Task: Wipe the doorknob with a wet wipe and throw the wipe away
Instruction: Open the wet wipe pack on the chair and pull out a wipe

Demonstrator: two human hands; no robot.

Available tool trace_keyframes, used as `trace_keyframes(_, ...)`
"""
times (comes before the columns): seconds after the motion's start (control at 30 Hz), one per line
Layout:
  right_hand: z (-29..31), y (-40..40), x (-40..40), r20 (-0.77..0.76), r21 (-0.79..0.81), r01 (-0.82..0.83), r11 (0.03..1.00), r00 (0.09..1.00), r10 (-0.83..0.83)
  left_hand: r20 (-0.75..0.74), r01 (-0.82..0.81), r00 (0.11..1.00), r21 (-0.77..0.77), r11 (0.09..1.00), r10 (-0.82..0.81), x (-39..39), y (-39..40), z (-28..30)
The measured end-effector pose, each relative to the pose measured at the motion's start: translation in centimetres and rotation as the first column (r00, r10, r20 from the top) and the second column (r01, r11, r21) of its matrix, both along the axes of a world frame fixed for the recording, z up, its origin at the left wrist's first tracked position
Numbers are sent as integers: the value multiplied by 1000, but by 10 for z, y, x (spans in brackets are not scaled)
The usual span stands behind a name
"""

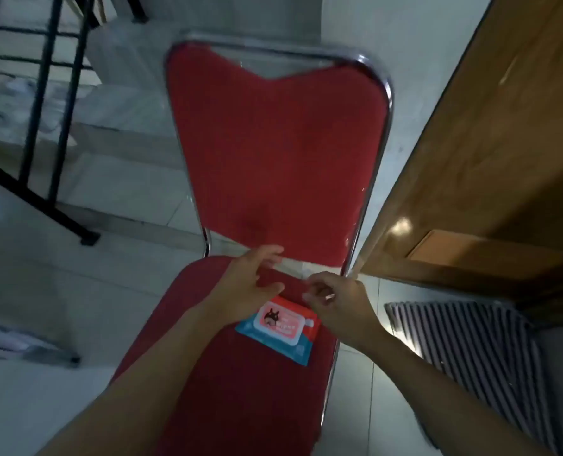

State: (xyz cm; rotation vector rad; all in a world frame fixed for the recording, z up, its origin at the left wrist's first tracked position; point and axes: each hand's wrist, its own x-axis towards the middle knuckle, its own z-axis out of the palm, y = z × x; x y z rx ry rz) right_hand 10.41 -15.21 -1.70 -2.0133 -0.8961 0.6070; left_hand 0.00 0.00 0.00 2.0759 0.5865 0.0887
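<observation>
A pack of wet wipes (278, 327), blue and red with a white flip lid, lies flat on the seat of a red chair (240, 390). My left hand (250, 278) hovers over the pack's upper left corner, fingers spread, holding nothing. My right hand (336, 297) is at the pack's upper right corner with its fingers curled together. Whether they pinch the pack or a wipe is hidden by the fingers. No doorknob is in view.
The chair's red backrest (273, 143) has a chrome frame and stands in front of me. A brown wooden door (487, 159) is on the right, with a striped mat (470, 343) on the floor below it. A black metal railing (40, 110) and steps are at the left.
</observation>
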Motion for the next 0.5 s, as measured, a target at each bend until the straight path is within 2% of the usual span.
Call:
trace_keyframes(0.13, -56, 11, -10, 56, -37, -55, 998, 997, 57, -20, -23, 1000, -16, 1000, 22, -5, 2, -62)
trace_keyframes(0.23, -91, 18, -16, 74, -66, -88, 994, 993, 93, -57, 40, 998, 20, 999, -39, -9, 2, -102)
trace_keyframes(0.37, -132, 25, -21, 57, -115, -141, 983, 987, 148, -172, 199, 970, 162, 966, -171, -9, 10, -138)
trace_keyframes(0.5, -154, 20, -28, 37, -162, -158, 974, 985, 166, -318, 435, 880, 235, 869, -354, -8, 16, -156)
